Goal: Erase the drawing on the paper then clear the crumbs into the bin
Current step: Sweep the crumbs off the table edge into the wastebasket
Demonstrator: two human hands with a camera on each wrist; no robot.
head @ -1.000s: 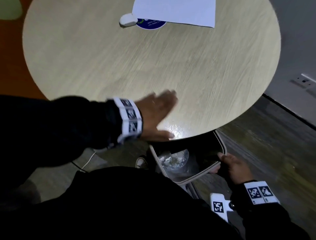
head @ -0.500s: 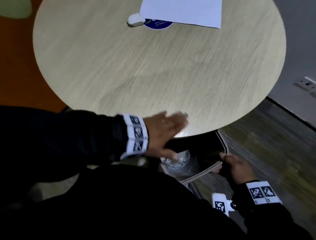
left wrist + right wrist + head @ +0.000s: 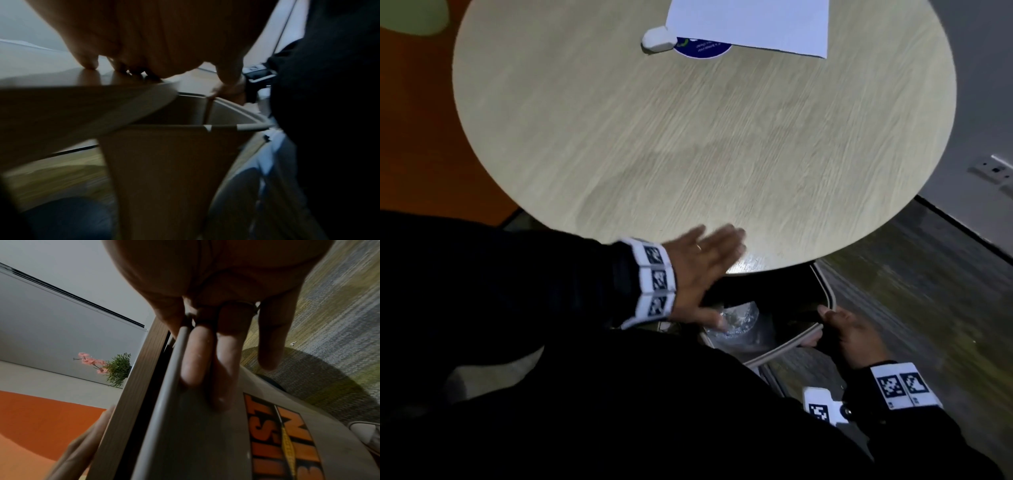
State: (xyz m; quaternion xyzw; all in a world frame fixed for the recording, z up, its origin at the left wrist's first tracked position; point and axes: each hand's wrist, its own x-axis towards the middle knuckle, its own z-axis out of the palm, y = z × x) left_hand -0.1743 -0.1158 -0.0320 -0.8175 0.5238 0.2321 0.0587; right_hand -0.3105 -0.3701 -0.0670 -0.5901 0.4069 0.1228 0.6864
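- Where the head view looks down, a round wooden table fills most of the frame, its near edge overhanging the bin.
- The bin sits under that near edge, tucked partly beneath the top; its grey rim shows in front, and something clear and crumpled lies inside, too blurred to name.
- On the bin's outer wall the right wrist view shows orange lettering, only part of it in frame.
- The paper lies at the table's far edge, white and blank as far as it shows, covering part of a blue round sticker.
- The left hand is flat with straight fingers, fingertips on the table at its near edge, thumb spread out over the bin's mouth; it holds nothing.
- The right hand grips the bin's rim at its right corner, thumb inside and fingers lying down the outer wall.
- A white eraser rests near the far edge, just left of the sticker and touching the paper's corner.
- Crumbs cannot be made out on the table or in the bin.
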